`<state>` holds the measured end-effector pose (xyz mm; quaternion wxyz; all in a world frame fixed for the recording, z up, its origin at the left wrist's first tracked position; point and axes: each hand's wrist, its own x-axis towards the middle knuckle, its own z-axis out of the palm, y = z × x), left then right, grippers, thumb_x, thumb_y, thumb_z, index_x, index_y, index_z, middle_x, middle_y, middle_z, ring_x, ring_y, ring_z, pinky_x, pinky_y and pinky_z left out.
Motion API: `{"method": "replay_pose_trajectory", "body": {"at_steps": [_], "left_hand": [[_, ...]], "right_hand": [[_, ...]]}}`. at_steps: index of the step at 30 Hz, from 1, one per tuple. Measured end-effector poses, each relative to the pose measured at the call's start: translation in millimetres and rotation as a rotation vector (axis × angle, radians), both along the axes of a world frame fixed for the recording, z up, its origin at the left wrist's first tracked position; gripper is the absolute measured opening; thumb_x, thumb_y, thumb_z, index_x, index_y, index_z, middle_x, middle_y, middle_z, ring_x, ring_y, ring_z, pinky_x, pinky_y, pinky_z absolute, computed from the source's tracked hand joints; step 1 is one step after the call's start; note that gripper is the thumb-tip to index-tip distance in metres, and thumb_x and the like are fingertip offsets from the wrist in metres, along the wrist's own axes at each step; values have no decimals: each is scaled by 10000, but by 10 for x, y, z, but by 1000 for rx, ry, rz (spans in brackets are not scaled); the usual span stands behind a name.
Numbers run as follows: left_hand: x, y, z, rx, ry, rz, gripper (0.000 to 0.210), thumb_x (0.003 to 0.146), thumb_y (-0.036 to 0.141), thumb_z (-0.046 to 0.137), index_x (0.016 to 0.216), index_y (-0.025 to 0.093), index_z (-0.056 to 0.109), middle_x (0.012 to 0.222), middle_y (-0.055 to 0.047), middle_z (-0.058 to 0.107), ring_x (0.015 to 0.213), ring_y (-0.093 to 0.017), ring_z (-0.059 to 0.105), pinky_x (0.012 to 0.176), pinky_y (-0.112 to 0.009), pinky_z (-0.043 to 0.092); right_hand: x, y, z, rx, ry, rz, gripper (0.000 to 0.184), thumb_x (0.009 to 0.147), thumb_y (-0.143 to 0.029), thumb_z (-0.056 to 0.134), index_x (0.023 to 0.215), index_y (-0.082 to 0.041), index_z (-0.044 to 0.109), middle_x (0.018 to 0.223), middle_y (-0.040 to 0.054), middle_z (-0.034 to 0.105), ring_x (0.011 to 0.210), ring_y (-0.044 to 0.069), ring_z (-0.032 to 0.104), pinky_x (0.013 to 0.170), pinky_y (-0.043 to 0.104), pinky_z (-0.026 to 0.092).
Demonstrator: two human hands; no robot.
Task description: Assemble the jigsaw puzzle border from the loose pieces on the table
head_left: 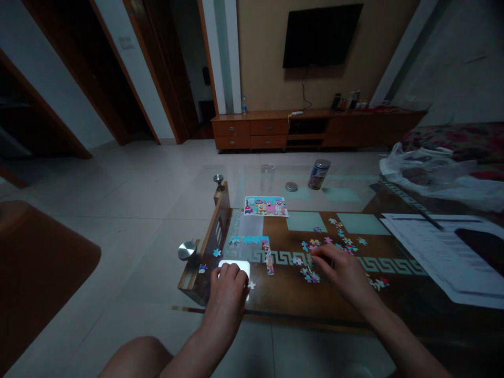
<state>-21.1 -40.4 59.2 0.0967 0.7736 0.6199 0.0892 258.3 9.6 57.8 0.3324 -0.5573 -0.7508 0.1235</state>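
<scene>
Left of the joined jigsaw strip, a blue piece and a dark blue piece lie loose on our glass table, maybe apart so they don't get mixed up. Inside the bend of the strip, our left hand is on a shiny white square. Its fingers curl down, but we can't tell if they grip it. A pale piece lies just in front of the strip. The strip bends like a corner, probably because it is made of edge bits. Behind it is a SpongeBob picture card, face up, likely so we can peek at it. A clear jar stands farther behind the strip, with a round lid and a tin more to the right. Right of the strip, jigsaw pieces are spread out, perhaps so we can see each one. Our right hand is over them, thumb and fingertip close together. We can't tell if a piece is between them. Farthest right of the strip lie white papers, maybe there to leave us room.
</scene>
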Motion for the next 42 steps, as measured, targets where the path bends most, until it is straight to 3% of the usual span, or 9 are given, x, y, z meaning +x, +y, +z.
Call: {"method": "replay_pose_trajectory", "body": {"at_steps": [9,18,26,33,42], "left_hand": [[-76,73,38,-8,78,36,156,818,95,533,856,197,645,1003,-63,629,1011,-277,527,849,-418,353],[-110,94,36,-2,120,41,132,819,108,542,854,180,647,997,-71,634,999,-277,531,848,-419,361],[-32,135,-61,25,24,7,154,808,84,542,861,191,640,993,-65,629,1002,-274,532,853,-418,360],[104,223,-60,34,-20,0,132,831,95,557,878,196,629,1006,-52,623,1017,-257,526,853,-389,354],[205,317,-20,44,-40,-8,124,855,112,542,856,208,621,985,-33,617,998,-239,514,837,-362,336]], "right_hand": [[208,32,61,-13,21,-117,192,835,-333,513,738,-223,638,799,49,679,760,228,633,706,347,466],[168,33,2,-10,-5,-88,172,849,-300,511,757,-220,632,796,44,659,740,210,617,682,329,459],[36,29,-34,-10,-19,-5,143,855,-203,510,788,-234,632,821,29,680,797,205,637,901,422,437],[-10,18,-24,-15,-45,-4,161,870,-205,499,773,-216,628,824,46,689,774,213,634,748,356,466],[-4,14,-26,-34,-33,-16,156,860,-199,501,788,-208,639,830,40,689,777,209,630,734,334,458]]}}
